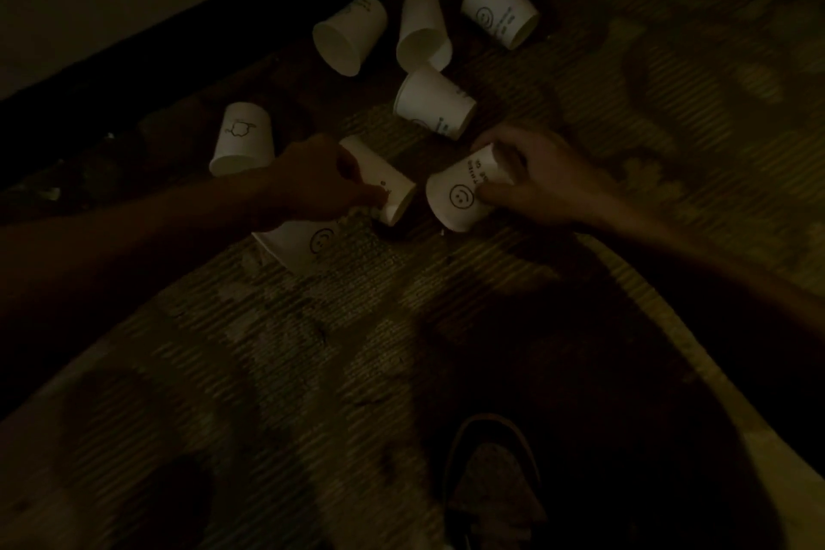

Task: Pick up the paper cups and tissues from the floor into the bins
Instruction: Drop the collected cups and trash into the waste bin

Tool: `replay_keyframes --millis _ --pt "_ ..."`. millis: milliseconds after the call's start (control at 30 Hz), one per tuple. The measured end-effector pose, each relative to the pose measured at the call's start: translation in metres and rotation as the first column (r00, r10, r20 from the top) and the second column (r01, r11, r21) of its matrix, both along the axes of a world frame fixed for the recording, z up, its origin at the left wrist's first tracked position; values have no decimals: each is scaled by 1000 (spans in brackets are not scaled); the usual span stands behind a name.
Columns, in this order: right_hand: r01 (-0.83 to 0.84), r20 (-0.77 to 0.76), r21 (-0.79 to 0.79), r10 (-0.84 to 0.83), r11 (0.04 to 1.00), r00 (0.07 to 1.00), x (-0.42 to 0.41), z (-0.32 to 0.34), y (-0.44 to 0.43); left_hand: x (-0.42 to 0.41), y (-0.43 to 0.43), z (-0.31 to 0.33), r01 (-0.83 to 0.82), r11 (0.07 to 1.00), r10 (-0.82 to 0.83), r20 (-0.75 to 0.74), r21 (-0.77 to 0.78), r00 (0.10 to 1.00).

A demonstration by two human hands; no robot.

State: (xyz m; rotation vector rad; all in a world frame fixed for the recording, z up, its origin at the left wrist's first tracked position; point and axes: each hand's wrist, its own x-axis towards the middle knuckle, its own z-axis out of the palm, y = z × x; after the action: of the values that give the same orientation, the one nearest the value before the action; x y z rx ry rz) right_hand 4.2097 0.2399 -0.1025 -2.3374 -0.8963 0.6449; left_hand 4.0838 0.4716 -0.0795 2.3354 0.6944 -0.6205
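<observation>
White paper cups on a rug (402, 326): left hand (312, 183) fingers pinch one cup (379, 181), right hand (535, 179) fingers grip a smiley cup (460, 196).

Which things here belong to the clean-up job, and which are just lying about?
Job:
- cup gripped by right hand
- cup gripped by left hand
- loose cups, e.g.

Lying about:
- patterned rug
- shoe

No bins or tissues in view.
</observation>
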Motion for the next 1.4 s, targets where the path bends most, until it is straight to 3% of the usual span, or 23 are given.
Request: replay_keyframes --millis 133,300,533,767,867,1067,1233,1400 --pt "71 -156 117 -52 991 986 -12 4 9 -19 12 13 151 977 -149 -25 149 988" --pt "72 -221 270 -11 960 975 -44 16 44 -74 40 45 206 965 -203 -32 163 979" --pt "60 -389 452 137 890 911 -125 48 122 -180 70 102 -52 993 45 60 109 997" --pt "-199 -338 606 475 771 812 -238 142 235 -332 116 204 -402 905 360 250 143 899" --pt "-240 -264 682 539 691 800 -299 182 285 -409 129 255 -558 815 451 434 156 780" --pt "-455 -96 724 729 518 677 -417 240 348 -543 133 274 -762 644 608 651 -70 455" --pt "-675 10 589 831 445 557 -489 241 378 -618 129 225 -825 515 654 729 -231 204" --pt "-840 163 374 864 394 477 -539 214 401 -657 128 181 -878 298 633 766 -376 -113"
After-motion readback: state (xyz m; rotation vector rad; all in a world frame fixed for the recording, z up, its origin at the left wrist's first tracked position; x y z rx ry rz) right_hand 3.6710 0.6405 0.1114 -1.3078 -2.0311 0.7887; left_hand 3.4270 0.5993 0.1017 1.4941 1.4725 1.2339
